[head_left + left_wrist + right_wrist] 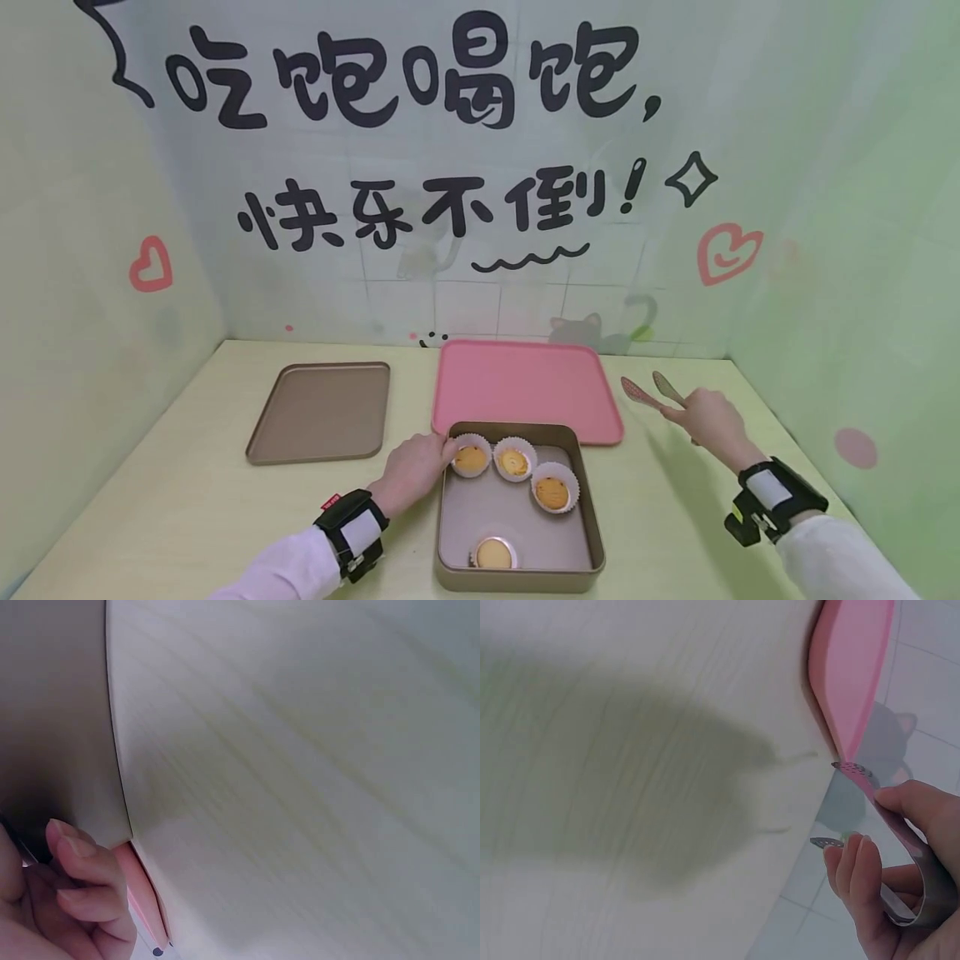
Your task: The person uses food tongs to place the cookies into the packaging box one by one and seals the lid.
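My left hand [415,471] grips the back left corner of a deep square baking pan [595,533], with the thumb at the rim; curled fingers [90,904] show against the pan's outer wall [56,712] in the left wrist view. Inside the pan, three small cakes in white paper cups, a left one [470,457], a middle one [513,462] and a right one [552,492], sit towards the back. Another small cake [494,553] stands near the front wall. Off to the right, my right hand [716,425] holds metal tongs [928,881] above the table, their perforated tips apart with nothing between them.
A pink tray [525,387] lies behind the pan, close to its back edge. To the left is a flat brown square tray [322,412]. Printed wall sheets enclose the pale wooden table [187,500] at the back [450,308] and both sides.
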Available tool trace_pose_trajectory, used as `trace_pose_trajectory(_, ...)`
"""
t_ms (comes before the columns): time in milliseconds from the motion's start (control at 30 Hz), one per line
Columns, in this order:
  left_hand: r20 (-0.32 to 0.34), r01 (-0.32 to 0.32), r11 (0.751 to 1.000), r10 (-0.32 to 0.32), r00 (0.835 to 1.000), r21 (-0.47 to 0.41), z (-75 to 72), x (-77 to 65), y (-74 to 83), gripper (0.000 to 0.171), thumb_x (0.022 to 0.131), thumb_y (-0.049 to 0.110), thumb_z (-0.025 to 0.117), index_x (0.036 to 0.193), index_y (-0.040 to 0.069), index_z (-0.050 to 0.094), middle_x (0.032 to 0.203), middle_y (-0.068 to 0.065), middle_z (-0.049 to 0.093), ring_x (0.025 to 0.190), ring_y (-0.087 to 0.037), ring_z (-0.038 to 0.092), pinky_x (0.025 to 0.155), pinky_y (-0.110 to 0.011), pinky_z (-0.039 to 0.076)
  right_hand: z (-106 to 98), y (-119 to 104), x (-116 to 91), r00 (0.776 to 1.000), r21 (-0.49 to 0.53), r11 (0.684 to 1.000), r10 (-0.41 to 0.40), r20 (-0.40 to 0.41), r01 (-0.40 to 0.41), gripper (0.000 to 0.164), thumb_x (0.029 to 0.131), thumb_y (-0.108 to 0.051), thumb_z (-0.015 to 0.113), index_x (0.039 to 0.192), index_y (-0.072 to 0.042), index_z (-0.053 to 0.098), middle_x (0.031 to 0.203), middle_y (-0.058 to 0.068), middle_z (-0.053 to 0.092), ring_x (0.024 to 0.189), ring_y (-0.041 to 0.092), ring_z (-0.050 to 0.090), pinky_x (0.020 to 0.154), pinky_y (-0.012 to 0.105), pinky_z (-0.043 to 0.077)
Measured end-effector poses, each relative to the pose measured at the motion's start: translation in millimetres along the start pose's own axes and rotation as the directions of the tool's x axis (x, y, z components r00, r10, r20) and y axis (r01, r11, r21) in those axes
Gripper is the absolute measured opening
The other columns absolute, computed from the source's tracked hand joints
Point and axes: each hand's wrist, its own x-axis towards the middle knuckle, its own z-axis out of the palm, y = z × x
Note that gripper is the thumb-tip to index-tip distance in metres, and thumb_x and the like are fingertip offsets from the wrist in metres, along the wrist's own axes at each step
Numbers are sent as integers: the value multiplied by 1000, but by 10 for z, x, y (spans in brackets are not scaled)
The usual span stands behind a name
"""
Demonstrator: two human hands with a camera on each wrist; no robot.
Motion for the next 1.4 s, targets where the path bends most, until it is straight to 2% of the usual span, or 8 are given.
trace_pose_trajectory(233, -2, -13, 1000, 13, 1000, 10, -3, -4, -6, 39, 99, 20, 46, 62, 14, 37, 55, 4, 27, 48, -11, 29, 45, -26, 22, 130, 49, 72, 995, -2, 995, 98, 25, -98, 46, 90, -34, 63, 56, -6, 50, 49, 5, 54, 45, 20, 56, 44, 37, 42)
trace_pose_trajectory(433, -1, -23, 1000, 23, 1000, 10, -22, -6, 10, 38, 100, 20, 47, 63, 13, 41, 55, 4, 30, 48, -11, 33, 44, -27, 24, 224, 82, 68, 992, -5, 993, 118, 49, -118, 47, 91, -37, 61, 56, -7, 49, 49, 5, 55, 45, 19, 56, 44, 37, 42)
trace_pose_trajectory(633, -7, -29, 999, 29, 1000, 18, -26, -10, 13, 38, 100, 20, 47, 63, 13, 39, 55, 4, 27, 47, -11, 31, 44, -27, 22, 297, 87, 25, 990, -112, 986, 132, 42, -126, 49, 93, -41, 58, 60, -8, 44, 58, 8, 50, 52, 23, 50, 45, 40, 40)
trace_pose_trajectory(900, 4, -13, 1000, 13, 1000, 7, -38, -24, 36, 37, 100, 20, 47, 64, 12, 44, 55, 3, 32, 48, -12, 37, 45, -27, 26, 436, 101, -4, 995, -206, 976, 89, 54, -76, 47, 90, -40, 63, 58, -10, 46, 58, 7, 48, 53, 24, 51, 44, 38, 37)
trace_pose_trajectory(1167, 9, 0, 1000, 0, 1000, 1, -27, -25, 39, 37, 100, 21, 47, 63, 13, 44, 55, 4, 32, 48, -11, 36, 45, -26, 25, 379, 46, -48, 996, -210, 975, 76, 42, -65, 52, 90, -43, 63, 55, -11, 43, 53, 5, 42, 48, 21, 46, 42, 32, 29)
trace_pose_trajectory(1300, 4, -4, 1000, 4, 1000, 8, -13, -20, 24, 37, 100, 20, 47, 64, 13, 44, 56, 4, 32, 48, -11, 36, 45, -26, 25, 291, -122, -80, 999, -220, 975, 38, 8, -35, 51, 94, -38, 60, 55, -10, 42, 54, 5, 41, 48, 21, 46, 41, 32, 30)
trace_pose_trajectory(1400, -1, -8, 1000, 8, 1000, 10, -11, -14, 18, 36, 99, 19, 47, 64, 13, 43, 55, 4, 32, 48, -11, 35, 44, -26, 24, 229, -366, -131, 999, -141, 989, -47, 13, 49, 45, 95, -28, 59, 56, -10, 46, 54, 2, 42, 49, 18, 45, 41, 32, 32)
